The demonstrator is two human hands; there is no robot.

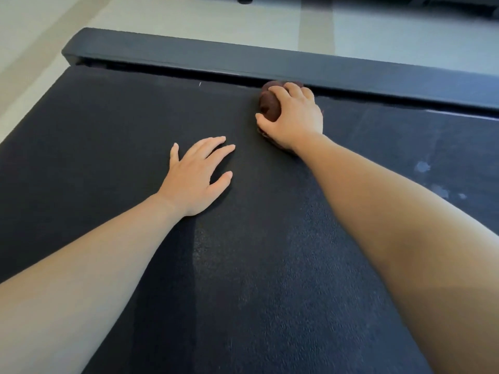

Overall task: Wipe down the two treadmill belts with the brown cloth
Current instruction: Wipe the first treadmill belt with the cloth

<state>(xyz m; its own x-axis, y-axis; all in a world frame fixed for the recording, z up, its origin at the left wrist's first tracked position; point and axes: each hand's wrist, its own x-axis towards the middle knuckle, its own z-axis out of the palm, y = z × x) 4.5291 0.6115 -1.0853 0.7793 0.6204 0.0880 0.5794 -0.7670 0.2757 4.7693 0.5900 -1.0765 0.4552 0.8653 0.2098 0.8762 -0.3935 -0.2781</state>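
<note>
We see one dark treadmill belt (pixel 243 265) filling most of the frame, textured, with a darker streaked band running down its lower middle. Right hand (pixel 293 117), upper centre of the frame, has its grip clamped on the brown cloth (pixel 270 103), which is bunched into a wad and pressed onto the belt; fingers curl over the top of it, thumb on its left side. Cloth sits right at the far edge of the belt, just beside the dark side rail (pixel 270 60) that crosses the upper part of the frame on a slant; we cannot tell if the cloth touches the rail. A little cloth also peeks out under the heel of the hand. Left hand (pixel 197 176), centre left, lies palm down flat on the belt, fingers spread apart, grip holding nothing, near the right hand but not touching it or the cloth. Both bare forearms come in from the bottom corners. Pale smudges (pixel 422 167) mark the belt at middle right of the frame. Light floor (pixel 189 20) shows past the rail along the top, and down the left edge. Another dark object sits at the top right corner, too cropped to tell what it is.
</note>
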